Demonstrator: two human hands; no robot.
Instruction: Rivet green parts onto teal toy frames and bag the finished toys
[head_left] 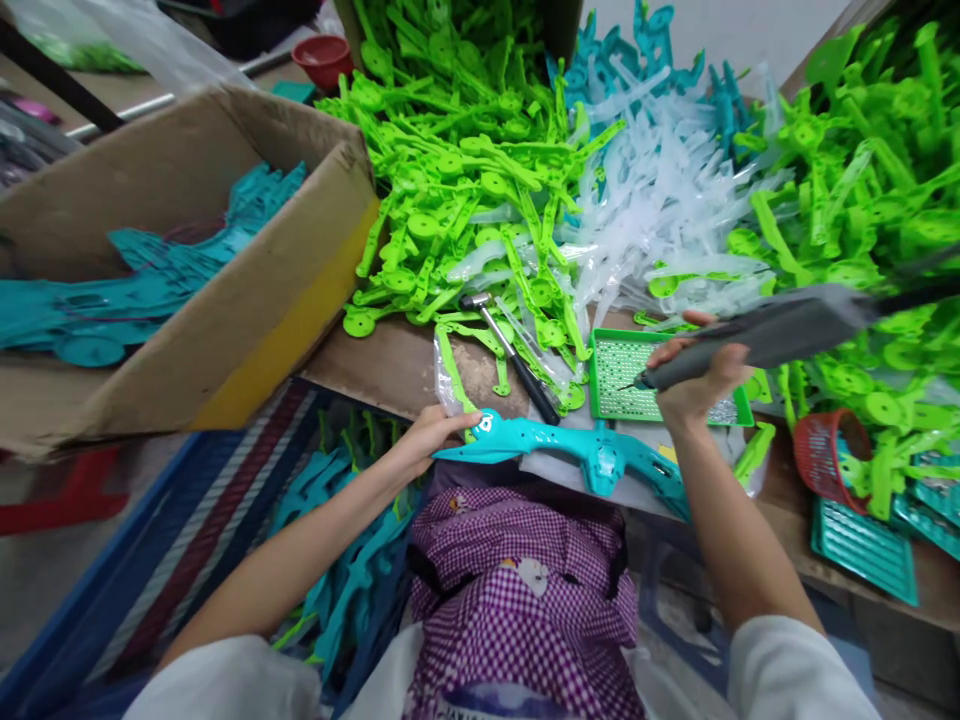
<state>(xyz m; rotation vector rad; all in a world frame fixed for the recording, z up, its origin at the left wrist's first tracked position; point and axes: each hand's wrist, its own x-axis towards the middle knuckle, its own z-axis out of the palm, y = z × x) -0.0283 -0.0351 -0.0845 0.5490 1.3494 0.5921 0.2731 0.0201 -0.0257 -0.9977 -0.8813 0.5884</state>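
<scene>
My left hand [431,436] pinches the left end of a long turquoise plastic part [540,438], which lies across the table's front edge. A white round mark shows near that end. My right hand [696,385] is wrapped round a grey electric screwdriver [772,335]. Its thin bit points left and down over a green tray [595,385] of small metal screws, but I cannot tell whether the tip touches them. Behind the turquoise part, a hammer [517,365] with a black handle lies among bright green plastic pieces [450,200].
A cardboard box [277,290] with turquoise parts stands at left. Translucent white pieces [667,190] are heaped at the back, with more green pieces [862,160] at right. A red basket [817,455] and a teal tray [862,550] sit right. Turquoise parts [352,580] fill a striped bag [157,540] below.
</scene>
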